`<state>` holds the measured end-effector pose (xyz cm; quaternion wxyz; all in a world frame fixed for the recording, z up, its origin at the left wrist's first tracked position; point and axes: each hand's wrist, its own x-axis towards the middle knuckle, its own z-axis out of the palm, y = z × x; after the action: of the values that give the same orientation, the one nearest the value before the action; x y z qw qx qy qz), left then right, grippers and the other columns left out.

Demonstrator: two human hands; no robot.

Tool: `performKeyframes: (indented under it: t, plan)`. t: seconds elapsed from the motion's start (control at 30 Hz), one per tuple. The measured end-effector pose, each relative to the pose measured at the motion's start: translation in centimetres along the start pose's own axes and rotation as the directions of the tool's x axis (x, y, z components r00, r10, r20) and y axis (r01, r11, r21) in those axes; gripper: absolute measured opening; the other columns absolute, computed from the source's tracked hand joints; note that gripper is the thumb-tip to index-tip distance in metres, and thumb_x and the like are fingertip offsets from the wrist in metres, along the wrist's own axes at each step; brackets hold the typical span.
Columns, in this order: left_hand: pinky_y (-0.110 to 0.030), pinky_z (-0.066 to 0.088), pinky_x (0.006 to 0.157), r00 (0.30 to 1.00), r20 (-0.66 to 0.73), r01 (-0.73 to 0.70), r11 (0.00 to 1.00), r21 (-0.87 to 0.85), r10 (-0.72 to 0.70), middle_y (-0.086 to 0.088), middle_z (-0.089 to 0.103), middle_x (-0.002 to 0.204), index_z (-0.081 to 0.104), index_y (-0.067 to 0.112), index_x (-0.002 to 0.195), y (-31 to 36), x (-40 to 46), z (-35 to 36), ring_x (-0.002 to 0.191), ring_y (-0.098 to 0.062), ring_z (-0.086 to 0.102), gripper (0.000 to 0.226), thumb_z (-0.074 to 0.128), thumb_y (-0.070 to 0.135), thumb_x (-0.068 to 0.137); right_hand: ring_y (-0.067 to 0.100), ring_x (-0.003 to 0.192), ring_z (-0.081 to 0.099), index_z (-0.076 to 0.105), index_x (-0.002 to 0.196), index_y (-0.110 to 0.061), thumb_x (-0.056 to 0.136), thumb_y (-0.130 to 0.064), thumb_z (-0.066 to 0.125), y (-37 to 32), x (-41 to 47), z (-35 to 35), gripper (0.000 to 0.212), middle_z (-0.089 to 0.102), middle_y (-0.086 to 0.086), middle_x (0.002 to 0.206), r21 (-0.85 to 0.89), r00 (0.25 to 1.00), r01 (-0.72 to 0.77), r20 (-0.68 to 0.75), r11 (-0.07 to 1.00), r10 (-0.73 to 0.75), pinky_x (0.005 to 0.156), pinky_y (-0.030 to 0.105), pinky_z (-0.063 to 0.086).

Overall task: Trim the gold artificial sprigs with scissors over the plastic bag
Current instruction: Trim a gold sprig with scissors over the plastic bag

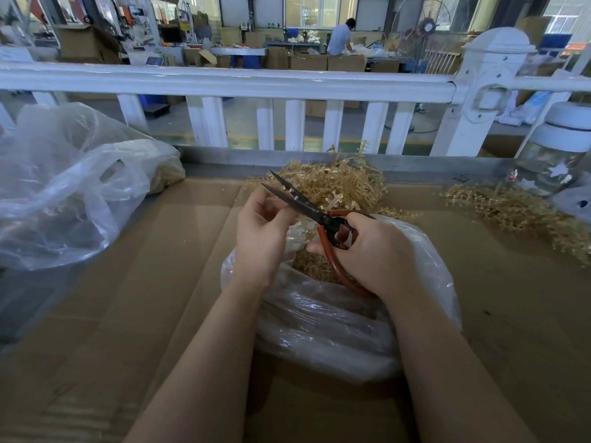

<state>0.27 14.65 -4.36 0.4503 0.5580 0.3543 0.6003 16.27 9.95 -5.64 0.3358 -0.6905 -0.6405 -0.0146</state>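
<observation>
Item, step in hand: your right hand [374, 251] grips the red-handled scissors [315, 215], fingers curled through the loops, blades parted a little and pointing up and away to the left. Your left hand [260, 231] has its fingers curled near the blades, seemingly pinching a small gold sprig piece [289, 190] between them — too small to tell for sure. Both hands sit above the open clear plastic bag [335, 314], which already holds gold trimmings [313, 266]. To cut well, you would likely keep the piece over the bag's mouth and your left fingertips back from the blades. Item, stock: a heap of gold sprigs [335, 183] just beyond the bag, a second heap [511, 209] well to the right. Item, surface: flattened brown cardboard [160, 298], a larger crumpled plastic bag [70, 193] at left, a glass jar with a white lid [556, 155] at right. Item, room: white railing [224, 83] — a workshop with cartons and a distant person [340, 36] behind.
</observation>
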Motion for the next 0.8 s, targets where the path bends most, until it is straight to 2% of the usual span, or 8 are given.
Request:
performKeyframes:
  t: [0.07, 0.17, 0.33, 0.53, 0.8]
  plan:
    - [-0.017, 0.048, 0.063, 0.999, 0.01, -0.053, 0.998, 0.043, 0.053, 0.009, 0.065, 0.068, 0.068, 0.019, 0.088, 0.0, -0.08, -0.01, 0.066, -0.007, 0.058, 0.02, 0.063, 0.0, 0.09, -0.003, 0.071, 0.059, 0.067, 0.103, -0.039, 0.067, -0.097, 0.045, 0.01, -0.03, -0.12, 0.072, 0.065, -0.024, 0.077, 0.01, 1.0, 0.006, -0.005, 1.0, -0.006, 0.061, 0.017, 0.049]
    - [-0.018, 0.048, 0.063, 0.997, 0.019, -0.077, 0.994, 0.08, 0.075, 0.011, 0.067, 0.065, 0.068, 0.013, 0.088, -0.17, 0.01, -0.09, 0.063, -0.005, 0.058, 0.019, 0.06, -0.003, 0.092, -0.005, 0.067, 0.053, 0.066, 0.105, -0.039, 0.064, -0.099, 0.042, -0.05, -0.08, -0.27, 0.076, 0.062, -0.026, 0.077, 0.013, 1.0, 0.017, -0.024, 1.0, -0.017, 0.058, 0.01, 0.039]
    - [-0.015, 0.047, 0.062, 0.997, 0.03, -0.077, 0.997, 0.012, 0.076, 0.008, 0.067, 0.065, 0.067, 0.006, 0.084, -0.3, 0.19, -0.44, 0.062, -0.003, 0.058, 0.014, 0.059, 0.001, 0.095, -0.001, 0.073, 0.058, 0.065, 0.107, -0.04, 0.063, -0.1, 0.041, 0.12, -0.05, -0.29, 0.078, 0.064, -0.026, 0.081, 0.018, 0.999, 0.013, -0.035, 1.0, -0.013, 0.059, 0.015, 0.044]
    - [-0.01, 0.046, 0.063, 0.995, 0.076, -0.053, 0.994, -0.096, 0.06, 0.011, 0.071, 0.071, 0.067, 0.009, 0.088, -0.12, 0.21, -0.38, 0.065, 0.002, 0.062, 0.019, 0.055, -0.003, 0.096, -0.005, 0.071, 0.05, 0.064, 0.106, -0.042, 0.063, -0.101, 0.037, -0.07, -0.01, -0.2, 0.078, 0.052, -0.033, 0.076, 0.0, 0.998, 0.027, -0.06, 1.0, -0.027, 0.057, 0.009, 0.034]
    - [-0.011, 0.047, 0.066, 0.992, 0.121, -0.031, 0.996, -0.082, 0.041, 0.012, 0.07, 0.075, 0.068, 0.014, 0.088, -0.07, 0.11, -0.34, 0.069, 0.0, 0.062, 0.027, 0.051, -0.006, 0.096, -0.002, 0.073, 0.051, 0.064, 0.105, -0.04, 0.065, -0.096, 0.045, -0.04, -0.08, -0.18, 0.071, 0.047, -0.035, 0.072, -0.005, 0.998, 0.024, -0.058, 1.0, -0.025, 0.058, 0.012, 0.037]
